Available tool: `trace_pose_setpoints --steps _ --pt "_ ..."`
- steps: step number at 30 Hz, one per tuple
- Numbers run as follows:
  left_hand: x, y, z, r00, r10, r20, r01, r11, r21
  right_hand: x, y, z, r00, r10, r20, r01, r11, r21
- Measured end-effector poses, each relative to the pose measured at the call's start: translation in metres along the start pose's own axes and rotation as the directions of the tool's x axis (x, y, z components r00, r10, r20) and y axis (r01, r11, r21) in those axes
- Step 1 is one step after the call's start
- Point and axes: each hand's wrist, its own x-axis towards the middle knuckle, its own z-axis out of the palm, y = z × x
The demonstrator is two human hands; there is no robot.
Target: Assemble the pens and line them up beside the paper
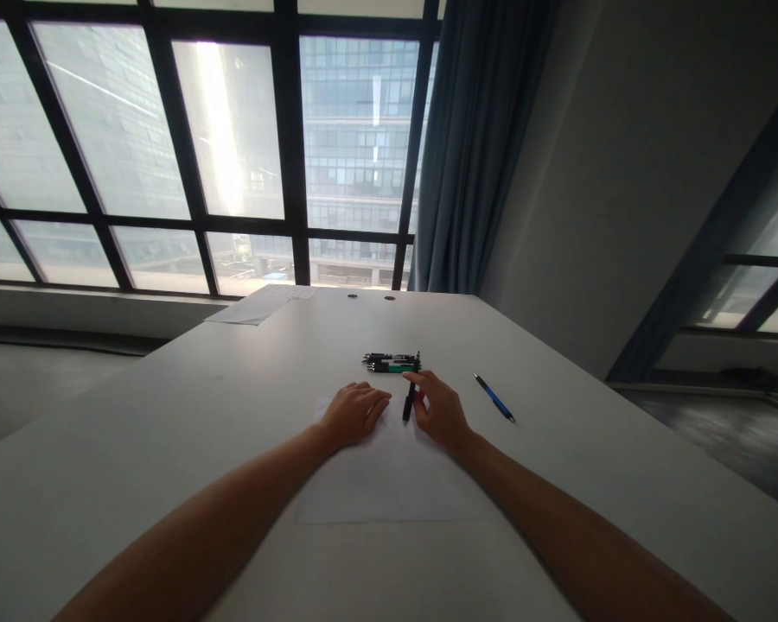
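My right hand [439,409] grips a black pen [409,403] between thumb and fingers, the pen pointing away from me and its near end over the paper. Under both hands lies a white sheet of paper [382,484]. Resting flat on its upper left part is my left hand [355,411], fingers stretched out, holding nothing. Just beyond the hands several pens [389,367] lie side by side, dark ones with a green one nearest. A blue pen [494,398] lies by itself to the right of my right hand.
The white table [246,380] reaches toward the window. More paper sheets [256,305] lie at its far left corner. Two dark round spots [390,298] sit near the far edge. A blue curtain [473,155] hangs beyond the table.
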Motion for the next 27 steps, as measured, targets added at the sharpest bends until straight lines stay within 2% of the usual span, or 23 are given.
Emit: trace_pose_setpoints --steps 2,5,10,15,23,27 --pt "0.0005 0.0001 -0.0008 0.999 -0.017 0.046 0.016 1.000 0.013 0.0000 0.0024 -0.0008 0.999 0.015 -0.038 -0.016 1.000 -0.013" --pt "0.0013 0.0006 -0.0020 0.995 -0.014 0.099 0.013 1.000 0.010 0.0000 0.0047 -0.0017 0.999 -0.009 -0.034 0.007 0.999 -0.053" --pt "0.0010 0.0009 -0.0020 0.995 -0.029 0.094 0.031 0.999 -0.015 0.0008 0.0036 -0.0025 0.999 -0.040 0.007 0.041 0.995 -0.095" --pt "0.0000 -0.0009 -0.0003 0.996 -0.023 0.086 0.025 0.999 -0.023 0.0014 0.0024 -0.0021 0.999 -0.040 0.034 0.042 0.997 -0.061" --pt "0.0001 -0.0007 -0.0037 0.994 -0.030 0.107 0.035 0.998 -0.052 0.0009 0.0096 -0.0031 0.984 0.155 -0.087 -0.154 0.988 0.020" --pt "-0.0001 -0.0008 -0.0025 0.996 -0.032 0.086 0.037 0.998 -0.057 0.0045 0.0045 -0.0066 0.994 0.075 -0.078 -0.081 0.993 -0.085"
